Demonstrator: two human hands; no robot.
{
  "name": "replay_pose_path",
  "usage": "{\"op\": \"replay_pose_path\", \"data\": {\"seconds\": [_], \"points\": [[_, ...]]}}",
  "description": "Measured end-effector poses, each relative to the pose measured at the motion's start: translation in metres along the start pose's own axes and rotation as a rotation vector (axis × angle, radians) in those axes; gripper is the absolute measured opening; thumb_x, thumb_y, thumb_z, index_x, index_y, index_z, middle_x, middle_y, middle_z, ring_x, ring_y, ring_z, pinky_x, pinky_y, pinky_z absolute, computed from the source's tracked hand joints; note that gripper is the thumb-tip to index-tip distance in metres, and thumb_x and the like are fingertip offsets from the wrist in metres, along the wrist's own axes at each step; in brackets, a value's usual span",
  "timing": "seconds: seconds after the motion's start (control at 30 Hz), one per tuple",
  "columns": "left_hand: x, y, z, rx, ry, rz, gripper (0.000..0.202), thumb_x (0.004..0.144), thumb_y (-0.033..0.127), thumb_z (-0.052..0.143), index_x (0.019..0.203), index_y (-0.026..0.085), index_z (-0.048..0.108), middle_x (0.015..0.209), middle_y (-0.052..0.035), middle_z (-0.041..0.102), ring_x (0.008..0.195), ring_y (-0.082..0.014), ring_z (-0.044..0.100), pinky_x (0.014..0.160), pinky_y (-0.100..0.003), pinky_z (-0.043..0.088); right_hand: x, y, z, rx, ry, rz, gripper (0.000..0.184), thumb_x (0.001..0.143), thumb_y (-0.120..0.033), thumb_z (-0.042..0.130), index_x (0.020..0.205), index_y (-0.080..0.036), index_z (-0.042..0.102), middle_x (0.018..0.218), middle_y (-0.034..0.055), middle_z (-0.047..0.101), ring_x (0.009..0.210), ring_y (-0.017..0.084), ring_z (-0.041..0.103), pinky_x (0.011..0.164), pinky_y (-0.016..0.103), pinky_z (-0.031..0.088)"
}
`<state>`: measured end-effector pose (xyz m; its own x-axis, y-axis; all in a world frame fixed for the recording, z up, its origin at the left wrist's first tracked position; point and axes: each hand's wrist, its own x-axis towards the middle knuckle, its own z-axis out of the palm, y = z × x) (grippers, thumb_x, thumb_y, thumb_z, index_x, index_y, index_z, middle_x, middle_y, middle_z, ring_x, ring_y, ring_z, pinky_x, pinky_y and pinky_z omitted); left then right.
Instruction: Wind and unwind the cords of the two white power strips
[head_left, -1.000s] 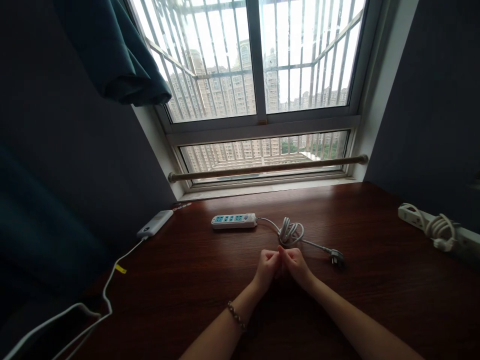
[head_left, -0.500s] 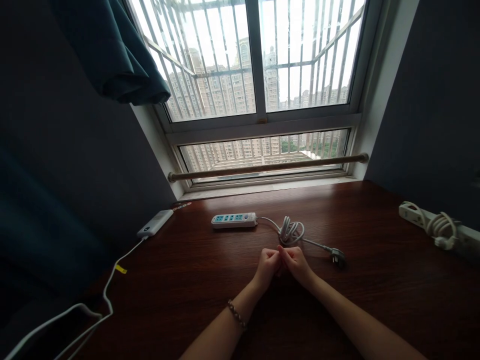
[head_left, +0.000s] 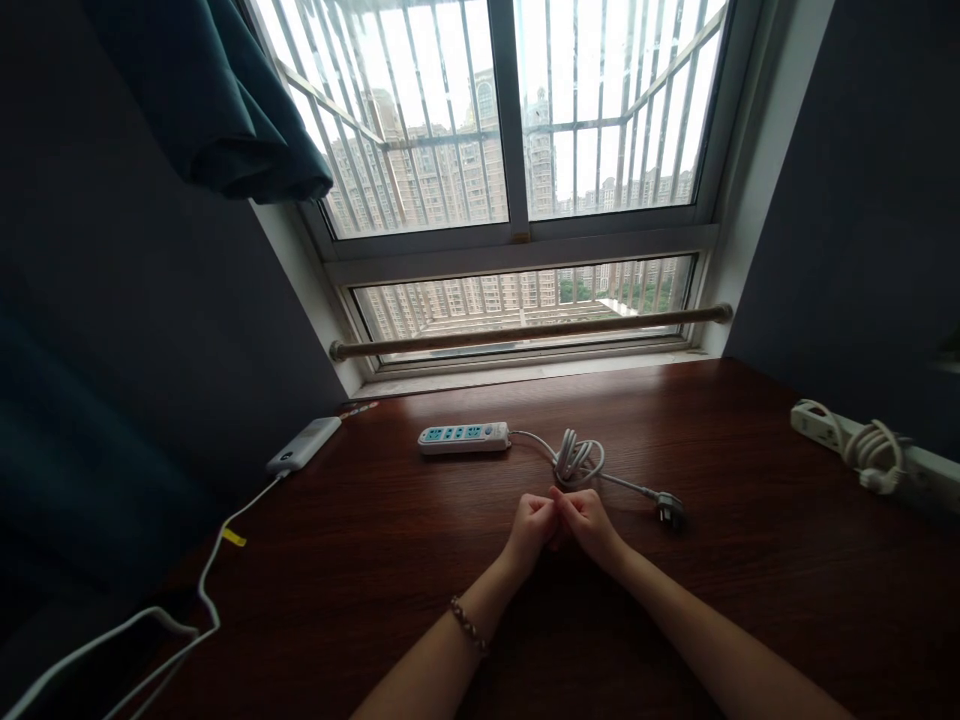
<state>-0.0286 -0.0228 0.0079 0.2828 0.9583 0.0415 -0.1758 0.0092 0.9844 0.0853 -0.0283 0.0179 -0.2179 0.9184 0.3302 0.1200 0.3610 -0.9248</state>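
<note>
Both my hands rest on the dark wooden table (head_left: 750,560), curled into loose fists with the knuckles touching. My left hand (head_left: 531,525) has a bead bracelet on its wrist; my right hand (head_left: 589,520) lies beside it. Nothing shows inside either fist. Just beyond my hands lies a white power strip (head_left: 463,437) with blue sockets. Its white cable is bundled into a coil (head_left: 577,460) and ends in a dark plug (head_left: 670,511) to the right of my right hand. My hands touch neither the coil nor the plug.
A white power bank (head_left: 304,444) sits at the back left, with a white cable (head_left: 214,560) running off the left edge. A second power strip with a coiled cord (head_left: 870,445) lies at the far right. A barred window (head_left: 517,180) and a teal curtain (head_left: 217,110) stand behind.
My hands have stayed together in the same pose. The view has shifted slightly, so everything sits a little higher and to the left in the picture.
</note>
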Motion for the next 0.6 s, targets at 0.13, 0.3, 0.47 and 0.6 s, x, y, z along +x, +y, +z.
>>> {"op": "replay_pose_path", "data": {"seconds": [0.13, 0.3, 0.47, 0.6], "points": [[0.0001, 0.0003, 0.0002, 0.002, -0.001, 0.000, 0.057, 0.064, 0.059, 0.059, 0.031, 0.019, 0.035, 0.028, 0.0043, 0.028, 0.027, -0.0066, 0.030, 0.033, -0.023, 0.014, -0.0003, -0.0019, -0.0008, 0.006, -0.025, -0.009, 0.059, 0.087, -0.051, 0.041, 0.041, -0.016, 0.051, 0.037, 0.0012, 0.052, 0.034, 0.008, 0.046, 0.038, 0.018, 0.034], [0.0006, 0.0003, 0.0004, -0.001, 0.004, -0.004, 0.058, 0.063, 0.061, 0.059, 0.031, 0.019, 0.034, 0.027, 0.0044, 0.028, 0.026, -0.0067, 0.030, 0.033, -0.023, 0.015, -0.0002, -0.0005, -0.0008, 0.029, -0.024, -0.001, 0.059, 0.087, -0.051, 0.042, 0.041, -0.016, 0.052, 0.036, 0.0013, 0.052, 0.034, 0.009, 0.049, 0.037, 0.017, 0.034], [-0.0001, 0.0017, 0.0014, -0.001, 0.013, -0.014, 0.058, 0.061, 0.062, 0.060, 0.032, 0.019, 0.034, 0.028, 0.0047, 0.028, 0.027, -0.0063, 0.030, 0.034, -0.023, 0.016, -0.0003, -0.0014, -0.0003, 0.048, -0.035, 0.009, 0.060, 0.087, -0.053, 0.041, 0.042, -0.015, 0.053, 0.038, 0.0023, 0.054, 0.035, 0.010, 0.051, 0.037, 0.018, 0.035], [-0.0012, 0.0049, 0.0026, 0.007, 0.015, -0.020, 0.058, 0.062, 0.062, 0.060, 0.032, 0.019, 0.035, 0.027, 0.0047, 0.028, 0.027, -0.0062, 0.030, 0.034, -0.023, 0.015, -0.0004, -0.0028, -0.0004, 0.034, -0.034, 0.002, 0.060, 0.086, -0.055, 0.041, 0.043, -0.016, 0.054, 0.038, 0.0024, 0.055, 0.035, 0.011, 0.052, 0.038, 0.018, 0.037]]}}
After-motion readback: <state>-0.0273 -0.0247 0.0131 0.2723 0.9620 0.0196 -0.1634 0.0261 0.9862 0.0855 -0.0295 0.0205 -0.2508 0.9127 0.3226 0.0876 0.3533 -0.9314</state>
